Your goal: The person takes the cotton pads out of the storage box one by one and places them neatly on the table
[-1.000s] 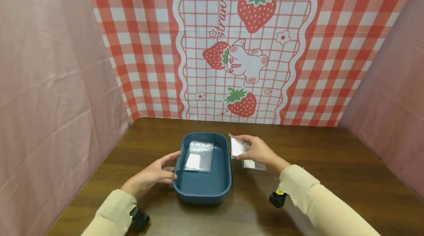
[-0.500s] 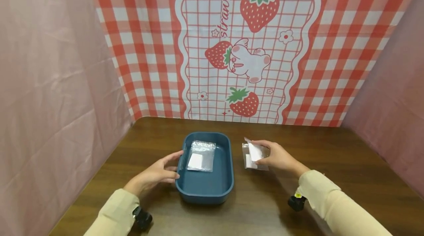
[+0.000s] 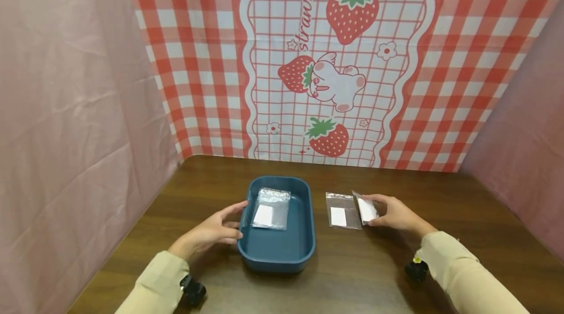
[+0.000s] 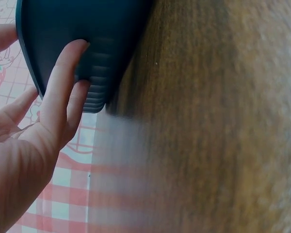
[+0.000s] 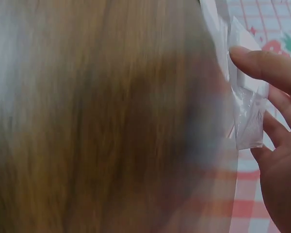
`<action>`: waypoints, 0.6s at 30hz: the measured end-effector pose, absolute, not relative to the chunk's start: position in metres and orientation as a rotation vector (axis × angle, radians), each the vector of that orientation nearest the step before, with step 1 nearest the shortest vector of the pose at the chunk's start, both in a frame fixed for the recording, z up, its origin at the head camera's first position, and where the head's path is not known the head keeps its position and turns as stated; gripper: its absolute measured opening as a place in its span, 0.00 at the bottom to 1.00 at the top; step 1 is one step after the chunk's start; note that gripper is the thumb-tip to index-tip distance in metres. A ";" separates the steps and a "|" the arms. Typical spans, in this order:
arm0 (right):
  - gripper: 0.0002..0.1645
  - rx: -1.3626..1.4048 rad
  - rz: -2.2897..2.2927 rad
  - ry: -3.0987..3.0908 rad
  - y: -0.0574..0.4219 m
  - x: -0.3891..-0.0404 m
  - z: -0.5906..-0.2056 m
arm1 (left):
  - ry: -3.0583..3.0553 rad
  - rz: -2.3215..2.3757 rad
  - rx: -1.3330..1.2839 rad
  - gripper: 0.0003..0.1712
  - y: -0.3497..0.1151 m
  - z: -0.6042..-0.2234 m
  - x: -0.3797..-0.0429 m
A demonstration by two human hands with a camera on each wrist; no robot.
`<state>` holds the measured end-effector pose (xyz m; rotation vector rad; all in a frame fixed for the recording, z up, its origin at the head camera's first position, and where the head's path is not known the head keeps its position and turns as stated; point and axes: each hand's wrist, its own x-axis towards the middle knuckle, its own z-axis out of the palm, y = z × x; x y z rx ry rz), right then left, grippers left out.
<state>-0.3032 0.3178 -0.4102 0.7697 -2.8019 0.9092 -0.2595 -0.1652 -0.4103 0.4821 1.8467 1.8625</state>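
Note:
A dark blue bin stands on the table, with a clear zip bag holding a white square inside it. My left hand holds the bin's left side. In the left wrist view, two fingers lie on its outer wall while the thumb and another finger reach the rim. To the right of the bin, my right hand pinches another small clear zip bag with white in it, tilted up on edge. Beside it, a flat zip bag with a white square lies on the table.
The brown wooden table runs back to a red checked strawberry cloth. Pink curtains hang at both sides. Black wrist cameras sit under both sleeves.
My right hand has moved right with its zip bag, away from the bin and past the flat zip bag, which now shows uncovered. My left hand stays on the bin.

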 end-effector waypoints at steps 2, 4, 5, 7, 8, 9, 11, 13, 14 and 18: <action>0.39 0.769 0.942 -2.819 0.325 -0.304 -0.412 | 1.844 1.866 0.479 0.47 -0.165 -0.411 -0.260; 0.39 0.776 0.967 -2.830 0.331 -0.305 -0.413 | 1.841 1.868 0.478 0.47 -0.166 -0.410 -0.261; 0.39 0.792 0.992 -2.835 0.334 -0.306 -0.415 | 1.839 1.868 0.479 0.47 -0.166 -0.410 -0.261; 0.39 0.816 1.022 -2.854 0.339 -0.307 -0.417 | 1.835 1.869 0.483 0.47 -0.167 -0.410 -0.261; 0.39 0.826 1.026 -2.858 0.340 -0.307 -0.419 | 1.833 1.868 0.485 0.47 -0.167 -0.410 -0.261; 0.39 0.837 1.024 -2.866 0.342 -0.307 -0.420 | 1.830 1.868 0.488 0.47 -0.167 -0.410 -0.261; 0.40 0.869 1.041 -2.878 0.344 -0.308 -0.423 | 1.828 1.868 0.494 0.47 -0.167 -0.411 -0.261; 0.40 0.885 1.037 -2.889 0.345 -0.309 -0.423 | 1.828 1.869 0.490 0.47 -0.167 -0.412 -0.261; 0.40 0.897 1.027 -2.889 0.346 -0.310 -0.423 | 1.829 1.871 0.485 0.47 -0.167 -0.412 -0.261; 0.39 0.899 0.970 -2.937 0.346 -0.312 -0.421 | 1.837 1.873 0.472 0.47 -0.166 -0.411 -0.261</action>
